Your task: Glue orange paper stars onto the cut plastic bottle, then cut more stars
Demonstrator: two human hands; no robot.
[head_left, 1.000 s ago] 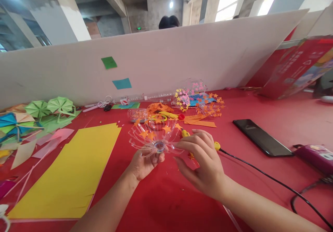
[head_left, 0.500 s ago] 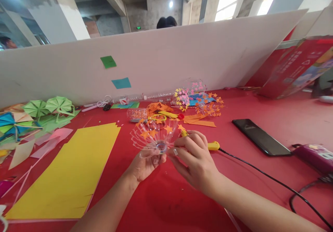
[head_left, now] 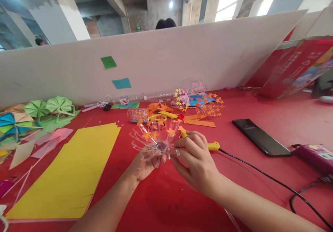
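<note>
Your left hand [head_left: 149, 162] grips the base of the star-trimmed clear plastic piece [head_left: 161, 146], probably light, springy and best held there, while your right hand [head_left: 196, 155] pinches one strip [head_left: 178, 153] above a red table's [head_left: 161, 197] near middle, with a white partition [head_left: 171, 58] and concrete columns [head_left: 70, 13] rising beyond.

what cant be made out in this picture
In the head view:
Yellow tool: middle hidden by the right hand.
Right hand's grip: too small to tell pinch from touch on the clear plastic piece.
Red box: lettering blurred.
Purple object: cut off by the right edge.
Person at centre back: all but hair hidden by the white board.
</note>
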